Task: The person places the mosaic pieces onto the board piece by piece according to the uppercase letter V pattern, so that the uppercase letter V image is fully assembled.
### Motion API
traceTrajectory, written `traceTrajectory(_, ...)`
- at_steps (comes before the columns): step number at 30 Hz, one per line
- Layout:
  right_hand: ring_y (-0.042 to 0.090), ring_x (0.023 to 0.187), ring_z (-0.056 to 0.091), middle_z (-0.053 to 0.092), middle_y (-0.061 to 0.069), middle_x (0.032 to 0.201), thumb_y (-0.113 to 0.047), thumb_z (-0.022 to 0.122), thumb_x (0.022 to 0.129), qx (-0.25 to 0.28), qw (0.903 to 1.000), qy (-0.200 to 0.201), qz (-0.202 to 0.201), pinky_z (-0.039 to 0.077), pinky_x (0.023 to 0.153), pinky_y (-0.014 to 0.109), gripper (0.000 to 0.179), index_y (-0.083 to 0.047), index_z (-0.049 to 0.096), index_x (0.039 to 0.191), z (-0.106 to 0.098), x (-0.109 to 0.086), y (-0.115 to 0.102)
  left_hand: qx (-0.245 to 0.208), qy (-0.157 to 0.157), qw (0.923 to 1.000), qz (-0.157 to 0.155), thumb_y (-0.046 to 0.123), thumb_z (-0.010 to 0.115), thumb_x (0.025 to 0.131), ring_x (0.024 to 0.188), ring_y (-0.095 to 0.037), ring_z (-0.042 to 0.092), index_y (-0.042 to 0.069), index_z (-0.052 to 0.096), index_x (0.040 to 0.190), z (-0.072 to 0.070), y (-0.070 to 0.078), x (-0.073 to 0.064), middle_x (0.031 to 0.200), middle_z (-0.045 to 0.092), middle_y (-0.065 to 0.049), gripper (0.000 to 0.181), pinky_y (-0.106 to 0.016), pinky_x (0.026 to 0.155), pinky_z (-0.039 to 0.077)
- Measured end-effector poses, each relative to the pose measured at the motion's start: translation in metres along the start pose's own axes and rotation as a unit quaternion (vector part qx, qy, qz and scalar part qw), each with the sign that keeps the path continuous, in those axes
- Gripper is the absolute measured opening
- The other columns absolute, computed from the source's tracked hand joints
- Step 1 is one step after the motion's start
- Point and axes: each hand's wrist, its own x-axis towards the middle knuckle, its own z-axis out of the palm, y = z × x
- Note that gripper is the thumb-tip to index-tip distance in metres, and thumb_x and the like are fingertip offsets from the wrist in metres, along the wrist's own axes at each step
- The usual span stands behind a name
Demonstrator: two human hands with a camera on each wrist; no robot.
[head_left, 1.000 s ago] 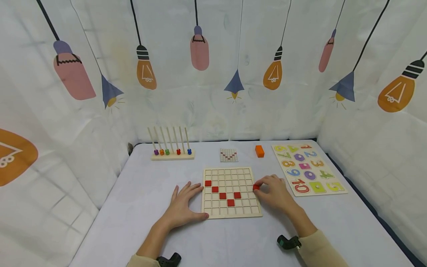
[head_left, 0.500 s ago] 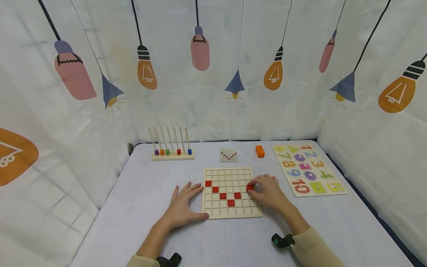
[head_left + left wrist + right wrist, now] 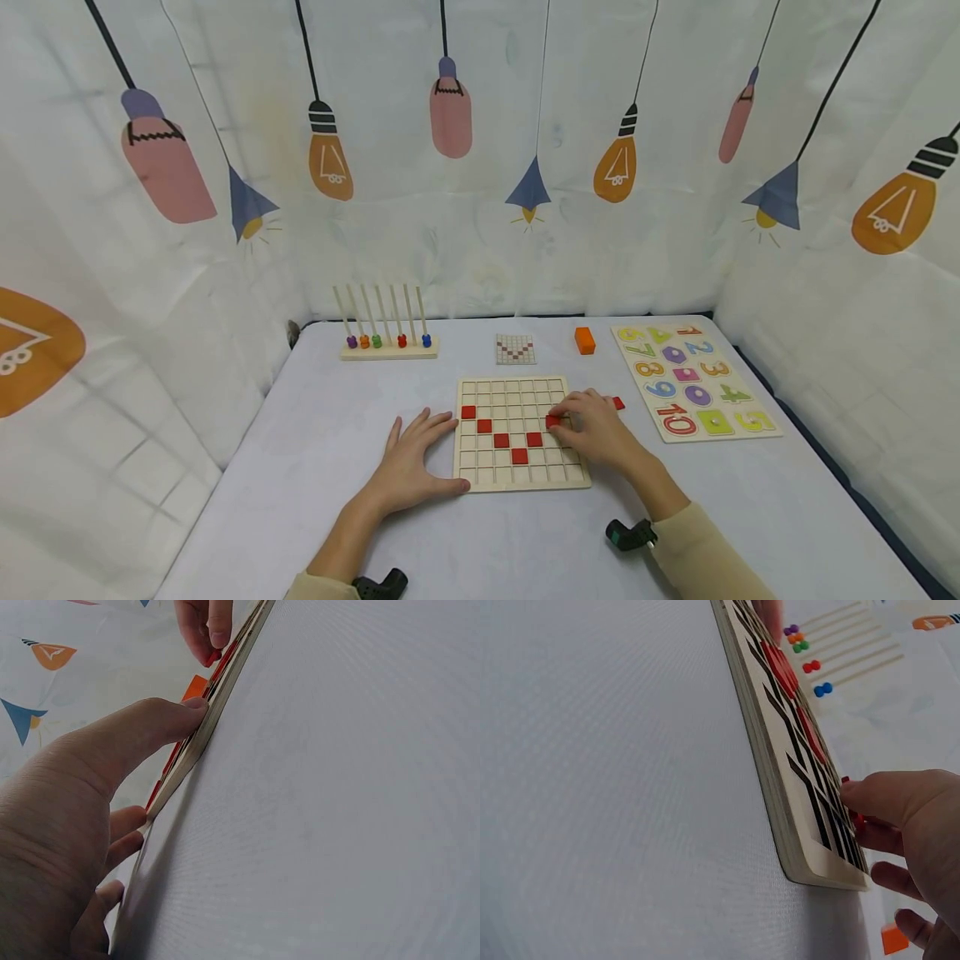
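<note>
A wooden grid board (image 3: 551, 477) lies on the white table, with several red square tiles (image 3: 519, 456) set in its cells in a slanting pattern. My left hand (image 3: 408, 467) is spread at the board's left side, thumb on the near left corner and fingertips at the left edge. Between thumb and fingertips, my right hand (image 3: 606, 433) pinches a red square tile (image 3: 552, 422) over the board's right part. The right wrist view shows that hand close above the grid; its fingers partly cover the tile. Another red tile (image 3: 618, 403) shows just beyond the right hand.
Behind the board lies a small pattern card (image 3: 514, 349), with an orange block (image 3: 584, 340) to its right. A peg rack with coloured beads (image 3: 388, 352) stands back left. At right lies a number puzzle board (image 3: 652, 386). Printed fabric walls surround the table.
My right hand has moved left with the red tile, from the board's right edge to over its cells. The red tile behind that hand has come into sight. The left hand stays put.
</note>
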Motion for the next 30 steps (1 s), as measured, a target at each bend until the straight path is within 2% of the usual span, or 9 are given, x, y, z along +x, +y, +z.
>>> traceTrajectory(5, 0.016, 0.121, 0.058, 0.075, -0.011, 0.125, -0.032, 0.087, 0.098, 0.017, 0.9998, -0.011, -0.008, 0.044, 0.107, 0.052, 0.022, -0.030, 0.083, 0.119, -0.0003, 0.0016, -0.0012, -0.003, 0.002, 1.0000, 0.003, 0.073, 0.093, 0.072, 0.174, -0.032, 0.024, 0.028, 0.057, 0.164, -0.0005, -0.0007, -0.0008, 0.174, 0.049, 0.007, 0.108, -0.073, 0.137, -0.004)
traceTrajectory(30, 0.013, 0.117, 0.057, 0.074, -0.012, 0.120, -0.035, 0.087, 0.097, -0.017, 0.9995, -0.026, 0.003, 0.044, 0.100, 0.043, 0.020, -0.031, 0.086, 0.116, 0.0045, 0.0096, -0.0042, -0.001, 0.002, 1.0000, 0.001, 0.073, 0.092, 0.073, 0.174, -0.032, 0.023, 0.028, 0.056, 0.164, -0.0010, 0.0006, -0.0015, 0.175, 0.049, 0.007, 0.108, -0.073, 0.137, -0.004)
